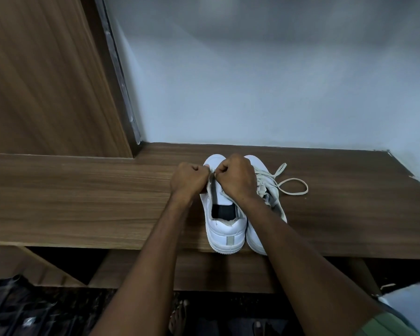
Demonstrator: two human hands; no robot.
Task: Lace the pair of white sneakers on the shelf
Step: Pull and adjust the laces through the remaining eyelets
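— While fists pinch lace over left sneaker on shelf: threading mid-eyelets?
— Likely. Right sneaker laced already. Next: pull even, cross over.

Shelf top: bare wood left of the left sneaker, open to approach. Right sneaker sits touching it; no gap between them. Lace loop trails over the wood to the right. Wall closes the rear; upright wooden panel blocks the far left.
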